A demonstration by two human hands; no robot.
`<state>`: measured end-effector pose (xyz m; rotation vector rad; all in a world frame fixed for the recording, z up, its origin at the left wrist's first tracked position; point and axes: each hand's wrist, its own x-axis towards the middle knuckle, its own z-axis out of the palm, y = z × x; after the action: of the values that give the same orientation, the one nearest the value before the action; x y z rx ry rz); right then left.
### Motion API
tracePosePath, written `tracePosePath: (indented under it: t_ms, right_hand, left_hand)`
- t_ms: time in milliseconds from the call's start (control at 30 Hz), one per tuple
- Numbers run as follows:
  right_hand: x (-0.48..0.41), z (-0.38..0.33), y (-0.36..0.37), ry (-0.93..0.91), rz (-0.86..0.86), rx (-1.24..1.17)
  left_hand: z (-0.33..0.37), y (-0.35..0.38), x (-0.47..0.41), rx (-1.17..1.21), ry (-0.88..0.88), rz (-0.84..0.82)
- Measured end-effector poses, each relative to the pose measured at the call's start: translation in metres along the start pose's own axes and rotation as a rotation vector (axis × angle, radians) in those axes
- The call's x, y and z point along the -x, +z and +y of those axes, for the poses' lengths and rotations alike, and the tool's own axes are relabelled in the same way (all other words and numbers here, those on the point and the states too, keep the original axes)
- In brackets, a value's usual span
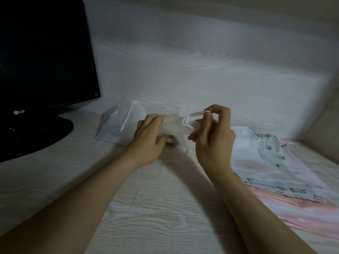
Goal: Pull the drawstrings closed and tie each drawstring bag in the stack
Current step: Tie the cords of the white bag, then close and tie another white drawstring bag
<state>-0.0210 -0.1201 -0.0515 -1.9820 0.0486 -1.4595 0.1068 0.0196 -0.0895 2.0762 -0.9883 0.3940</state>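
Gripping a sheer white bag point(173, 124) in the left hand point(148, 133), just above the desk point(165, 208). Pinching its drawstring point(184, 121) in the right hand point(213, 138), apparently looped over a fingertip. Working between the stack of bags point(260, 162) at right and a second bag point(121, 121) beside the monitor point(45, 61).

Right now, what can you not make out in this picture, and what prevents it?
Head view:
- Drawstring pinched by the right hand: motion blur; tied or not, cannot tell.
- Left hand fingertips: lost in blur against the held bag.
- Dark round thing under that bag: blurred, unidentifiable.
- Stack: lower bags covered, cut by right edge; count unknown.
- Monitor: cut by left and top edges.
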Motion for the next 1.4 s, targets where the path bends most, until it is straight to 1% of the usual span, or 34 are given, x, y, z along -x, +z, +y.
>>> tracePosePath:
  t_ms: [67, 167, 233, 300, 367, 433, 500, 600, 667, 733, 800, 867, 967, 1033, 1100, 1167, 1267, 1333, 1400]
  right_hand:
    - [0.0, -0.006, -0.002, -0.051, 0.056, -0.035]
    - [0.0, -0.007, 0.0, -0.099, 0.045, -0.079]
    - [0.0, -0.001, 0.005, -0.113, 0.028, -0.027]
    - [0.003, 0.006, 0.013, -0.074, -0.008, 0.051]
    - [0.006, 0.007, 0.02, 0.011, -0.075, 0.048]
    - [0.008, 0.004, 0.028, 0.07, -0.165, -0.011]
    - [0.009, 0.003, 0.036, 0.044, -0.224, 0.004]
    - [0.008, 0.002, 0.054, -0.016, -0.322, 0.066]
    - [0.005, 0.003, 0.067, -0.037, -0.45, 0.136]
    - [0.002, 0.003, 0.081, -0.037, -0.583, 0.216]
    - [0.0, 0.0, 0.096, -0.035, -0.669, 0.274]
    - [0.005, -0.001, 0.109, -0.032, -0.724, 0.336]
    - [0.021, -0.002, 0.121, -0.02, -0.786, 0.369]
    - [0.029, -0.001, 0.125, -0.079, -0.801, 0.395]
    - [0.031, 0.0, 0.126, -0.112, -0.739, 0.436]
    - [0.03, 0.001, 0.124, -0.058, -0.673, 0.444]
    - [0.026, 0.005, 0.118, 0.039, -0.673, 0.428]
    - [0.025, 0.005, 0.114, 0.071, -0.707, 0.418]
    - [0.024, 0.003, 0.109, 0.095, -0.7, 0.383]
  left_hand:
    - [0.002, -0.001, -0.005, 0.162, -0.031, 0.001]
    - [0.013, -0.007, -0.01, 0.463, -0.097, 0.052]
    - [0.021, -0.011, -0.011, 0.589, -0.128, 0.121]
    - [0.026, -0.014, -0.012, 0.626, -0.152, 0.221]
    - [0.025, -0.019, -0.013, 0.522, -0.164, 0.338]
    - [0.019, -0.024, -0.012, 0.372, -0.152, 0.413]
    - [0.016, -0.03, -0.009, 0.215, -0.176, 0.486]
    - [0.01, -0.039, -0.005, -0.002, -0.259, 0.624]
    - [0.003, -0.045, -0.006, -0.097, -0.279, 0.699]
    - [-0.006, -0.048, -0.007, -0.201, -0.297, 0.723]
    - [-0.017, -0.051, -0.007, -0.318, -0.319, 0.701]
    - [-0.028, -0.055, -0.005, -0.429, -0.382, 0.654]
    - [-0.04, -0.055, -0.005, -0.496, -0.465, 0.555]
    - [-0.044, -0.05, -0.007, -0.442, -0.438, 0.464]
    - [-0.045, -0.045, -0.009, -0.359, -0.392, 0.385]
    - [-0.05, -0.039, -0.01, -0.325, -0.397, 0.286]
    - [-0.054, -0.036, -0.009, -0.4, -0.446, 0.122]
    - [-0.051, -0.038, -0.008, -0.469, -0.391, 0.098]
    - [-0.044, -0.041, -0.009, -0.499, -0.265, 0.135]
